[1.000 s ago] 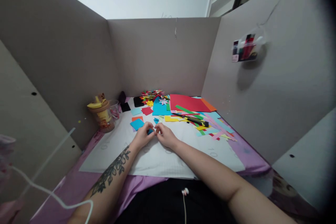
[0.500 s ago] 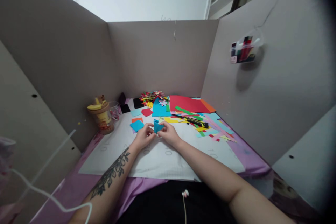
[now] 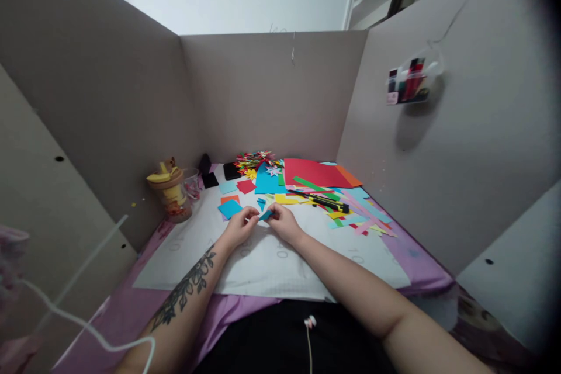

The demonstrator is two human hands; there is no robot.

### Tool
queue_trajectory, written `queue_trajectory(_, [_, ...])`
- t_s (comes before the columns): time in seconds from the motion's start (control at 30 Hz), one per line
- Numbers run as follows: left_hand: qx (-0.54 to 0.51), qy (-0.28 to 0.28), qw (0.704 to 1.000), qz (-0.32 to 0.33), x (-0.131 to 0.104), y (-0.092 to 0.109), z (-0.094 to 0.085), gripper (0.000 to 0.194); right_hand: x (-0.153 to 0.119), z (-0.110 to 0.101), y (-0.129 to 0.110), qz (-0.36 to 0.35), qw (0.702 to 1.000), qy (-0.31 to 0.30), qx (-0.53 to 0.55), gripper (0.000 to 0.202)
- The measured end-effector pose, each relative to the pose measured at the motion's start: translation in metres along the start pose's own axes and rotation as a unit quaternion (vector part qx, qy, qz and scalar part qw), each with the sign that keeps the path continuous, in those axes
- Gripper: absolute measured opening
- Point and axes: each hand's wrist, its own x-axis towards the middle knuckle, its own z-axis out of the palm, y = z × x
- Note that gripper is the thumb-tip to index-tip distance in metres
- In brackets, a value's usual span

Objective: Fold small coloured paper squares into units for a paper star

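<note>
Over the white sheet, a small piece of folded blue paper (image 3: 265, 215) is between my two hands, tilted nearly edge-on. My right hand (image 3: 284, 225) pinches its right end between thumb and fingers. At the other end my left hand (image 3: 242, 226) has its fingertips closed at the paper's left tip. Just beyond lies a smaller folded blue paper piece (image 3: 262, 203). A stack of paper squares, with a blue square (image 3: 229, 208) on top, is left of the hands.
Behind are a heap of folded paper stars (image 3: 254, 160), red sheets (image 3: 311, 173) and a blue sheet (image 3: 266, 182). Paper strips and a yellow-black utility knife (image 3: 329, 204) lie to the right. A yellow-lidded cup (image 3: 170, 196) stands left. Grey panels (image 3: 272, 93) enclose the table.
The blue paper has turned from showing a broad triangular face to lying nearly edge-on, slightly lower. My left fingers have shifted a little, and the small blue piece behind now shows separately.
</note>
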Motion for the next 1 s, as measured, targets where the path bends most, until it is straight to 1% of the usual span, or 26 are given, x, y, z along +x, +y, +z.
queue_trajectory(0.07, [0.007, -0.016, 1.0, 0.007, 0.001, 0.001, -0.001, 0.018, -0.002, -0.001, -0.002, -0.027, 0.999, -0.001, -0.045, 0.01])
queue_trajectory(0.17, [0.016, -0.031, 0.999, 0.023, 0.0, -0.001, 0.0, 0.018, -0.004, -0.001, -0.004, -0.065, 0.993, -0.01, -0.1, 0.017])
queue_trajectory(0.23, [0.013, -0.038, 0.999, 0.02, 0.0, 0.0, 0.0, 0.017, -0.004, -0.001, -0.003, -0.083, 0.989, -0.015, -0.122, 0.022])
queue_trajectory(0.33, [0.016, -0.064, 0.998, 0.006, -0.002, 0.002, 0.0, 0.015, -0.004, -0.001, -0.001, -0.091, 0.987, -0.016, -0.134, 0.027])
queue_trajectory(0.4, [0.021, -0.082, 0.996, 0.003, -0.002, 0.003, -0.001, 0.014, -0.004, -0.001, 0.0, -0.089, 0.987, -0.017, -0.136, 0.027])
queue_trajectory(0.6, [0.037, -0.091, 0.995, 0.034, -0.002, 0.0, -0.002, 0.015, -0.005, -0.002, -0.003, -0.072, 0.99, -0.014, -0.123, 0.02])
queue_trajectory(0.73, [0.044, -0.089, 0.994, 0.056, -0.002, 0.003, -0.003, 0.013, -0.003, -0.002, 0.0, -0.028, 0.996, 0.01, -0.081, 0.014])
queue_trajectory(0.87, [0.035, -0.062, 0.995, 0.065, -0.001, 0.006, -0.003, 0.004, 0.001, -0.003, 0.005, 0.031, 0.999, 0.02, -0.011, 0.009])
queue_trajectory(1.0, [0.025, -0.035, 0.995, 0.09, -0.001, 0.006, -0.003, 0.007, 0.004, -0.003, 0.008, 0.063, 0.996, 0.028, 0.05, 0.009])
